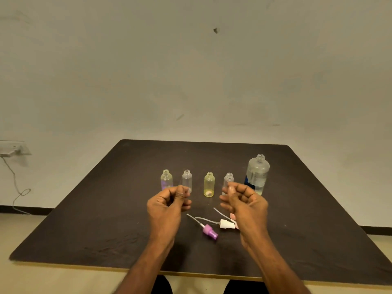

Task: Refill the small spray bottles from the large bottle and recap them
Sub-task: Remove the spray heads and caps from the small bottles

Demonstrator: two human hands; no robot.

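Several small uncapped bottles stand in a row on the dark table (106,209): a purple-tinted bottle (166,179), a clear bottle (187,179), a yellow bottle (209,184) and another clear bottle (228,180). The large bottle (257,174), uncapped and partly filled with clear liquid, stands at the right end. A purple spray cap (210,231) and a white spray cap (227,224) lie with their tubes in front of the row. My left hand (169,205) and my right hand (244,203) hover above the table with fingers curled, nothing visible in them.
A pinkish piece (233,216) peeks out under my right hand, mostly hidden. The table's front edge is close to me and its far edge lies near a plain wall. A wall socket (12,148) with a dangling cable is at the far left.
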